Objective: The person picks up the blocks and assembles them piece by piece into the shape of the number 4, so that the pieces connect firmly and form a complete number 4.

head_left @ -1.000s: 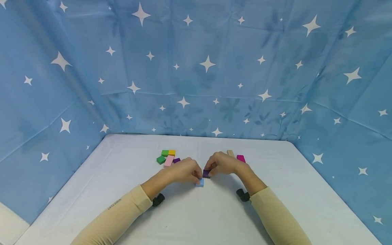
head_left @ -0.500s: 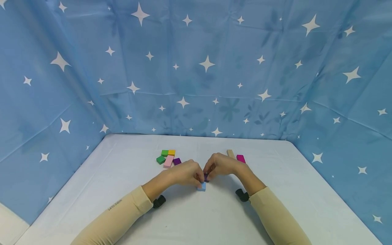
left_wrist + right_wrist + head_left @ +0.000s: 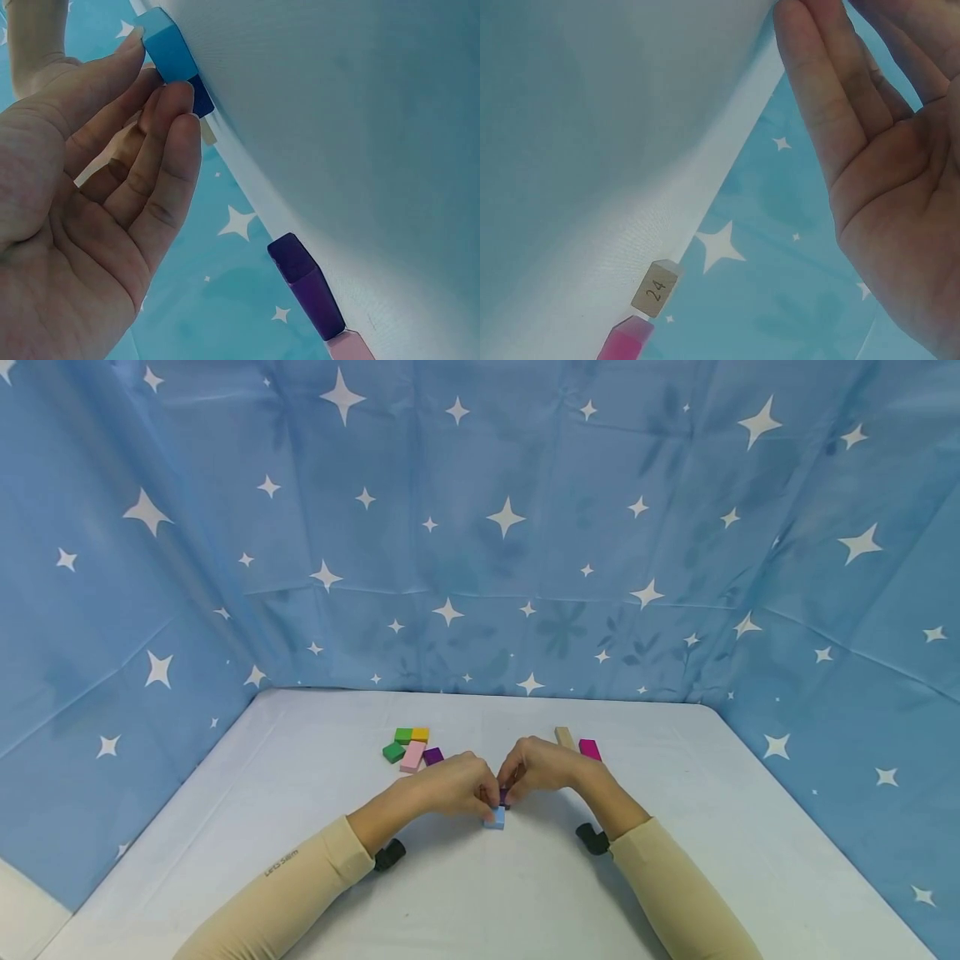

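Near the middle of the white table, the left hand (image 3: pixel 457 783) pinches a light blue block (image 3: pixel 494 818) between thumb and fingers. Just behind that block, the right hand (image 3: pixel 542 765) holds a dark purple block (image 3: pixel 505 797), mostly covered by its fingers. In the left wrist view the light blue block (image 3: pixel 168 46) lies against the dark block (image 3: pixel 202 98), with the left hand (image 3: pixel 97 172) beside them. The right wrist view shows the right hand (image 3: pixel 900 157), but its fingertips and block are out of frame.
Behind the left hand lie a light green block (image 3: pixel 403 736), a yellow block (image 3: pixel 421 735), a dark green block (image 3: pixel 393 752), a pink block (image 3: pixel 412 757) and a purple block (image 3: pixel 433 756). Behind the right hand are a wooden block (image 3: pixel 564 737) and a magenta block (image 3: pixel 590 749).
Both hands have shifted slightly toward the near side with their blocks, the light blue one also a little to the right. The dark purple block now sits closer behind the light blue one.
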The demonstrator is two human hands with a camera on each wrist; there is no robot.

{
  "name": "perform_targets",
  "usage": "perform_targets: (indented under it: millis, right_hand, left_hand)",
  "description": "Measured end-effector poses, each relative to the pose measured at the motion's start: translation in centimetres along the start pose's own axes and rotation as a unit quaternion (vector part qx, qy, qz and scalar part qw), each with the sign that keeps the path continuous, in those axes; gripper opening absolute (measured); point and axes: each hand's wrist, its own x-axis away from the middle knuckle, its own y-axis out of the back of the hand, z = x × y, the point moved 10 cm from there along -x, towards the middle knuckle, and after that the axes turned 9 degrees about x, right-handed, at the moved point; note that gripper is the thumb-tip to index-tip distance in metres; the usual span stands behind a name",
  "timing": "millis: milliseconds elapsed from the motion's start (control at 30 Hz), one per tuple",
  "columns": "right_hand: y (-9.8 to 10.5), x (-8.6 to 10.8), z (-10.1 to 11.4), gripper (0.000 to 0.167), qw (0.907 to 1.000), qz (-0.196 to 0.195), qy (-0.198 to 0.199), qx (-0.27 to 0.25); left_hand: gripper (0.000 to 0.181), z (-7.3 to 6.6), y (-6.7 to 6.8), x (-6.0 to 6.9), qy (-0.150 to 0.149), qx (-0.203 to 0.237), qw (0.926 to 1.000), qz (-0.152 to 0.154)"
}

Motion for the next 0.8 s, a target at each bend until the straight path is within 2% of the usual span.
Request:
perform_targets:
  millis: [400, 800]
  right_hand:
    - [-0.29, 0.02, 0.07, 0.021, 0.9997, 0.011, -0.005, -0.019]
    - [-0.28, -0.09, 0.26, 0.022, 0.9998, 0.013, 0.001, -0.017]
  left_hand:
    - [0.009, -0.23, -0.06, 0.00, -0.001, -0.007, 1.0000, -0.005]
    - [0.010, -0.51, 0.04, 0.14, -0.007, -0.008, 0.9999, -0.011]
